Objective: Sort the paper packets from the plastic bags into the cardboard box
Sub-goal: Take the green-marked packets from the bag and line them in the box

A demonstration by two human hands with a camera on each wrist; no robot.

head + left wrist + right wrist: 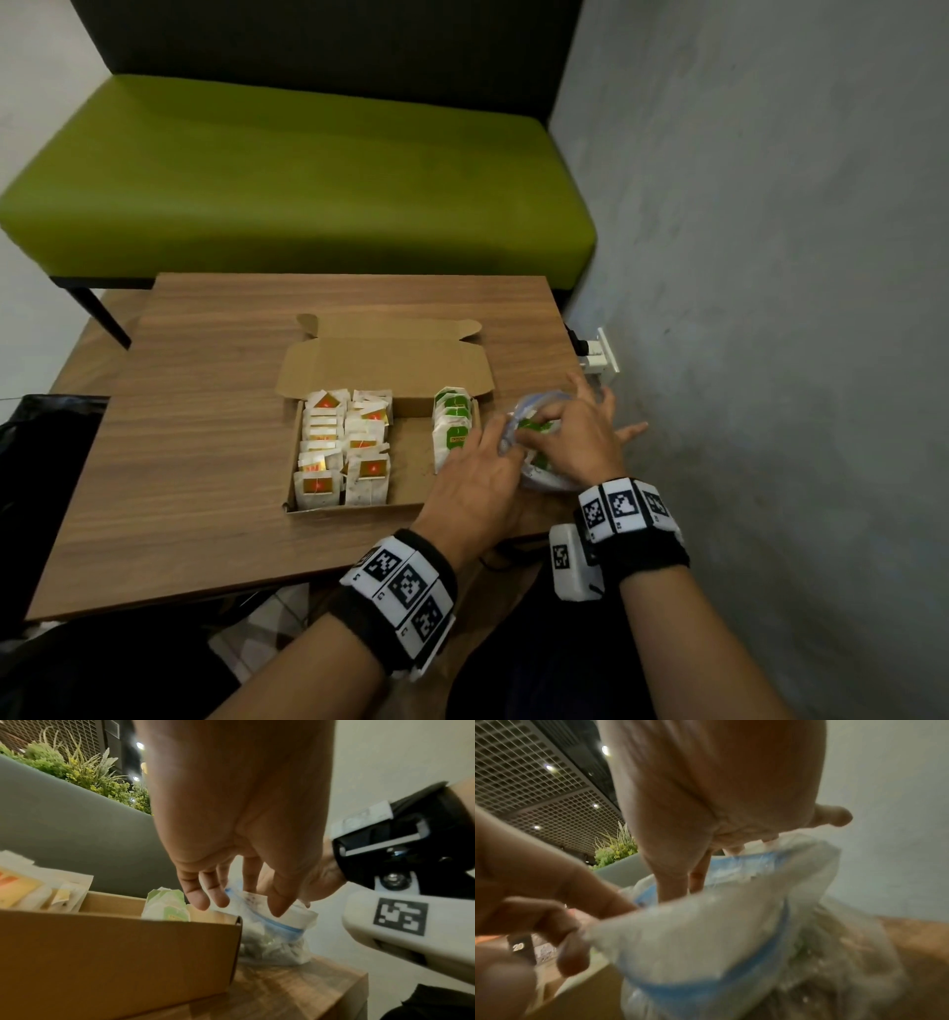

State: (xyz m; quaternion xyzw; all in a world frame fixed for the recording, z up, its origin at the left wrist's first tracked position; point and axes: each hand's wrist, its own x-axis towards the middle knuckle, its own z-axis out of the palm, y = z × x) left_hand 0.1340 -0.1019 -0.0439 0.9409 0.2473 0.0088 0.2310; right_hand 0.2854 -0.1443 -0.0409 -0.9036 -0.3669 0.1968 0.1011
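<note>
An open cardboard box (354,506) (115,953) sits on the wooden table (179,462). Red-labelled paper packets (339,452) fill its left side, and green-labelled packets (452,426) (167,906) stand in a row at its right end. Just right of the box lies a clear plastic bag (544,478) (277,943) (706,933) with a blue zip seal and green packets inside. My left hand (500,439) (244,902) (572,933) pinches the bag's near rim. My right hand (539,419) (685,882) dips thumb and forefinger into the bag's mouth, other fingers spread; what they touch is hidden.
A green bench (308,180) stands behind the table. A grey wall (770,257) runs close along the right, with a white socket (598,354) near the table's corner. A black bag (46,437) sits at the table's left. Bare wood surrounds the box.
</note>
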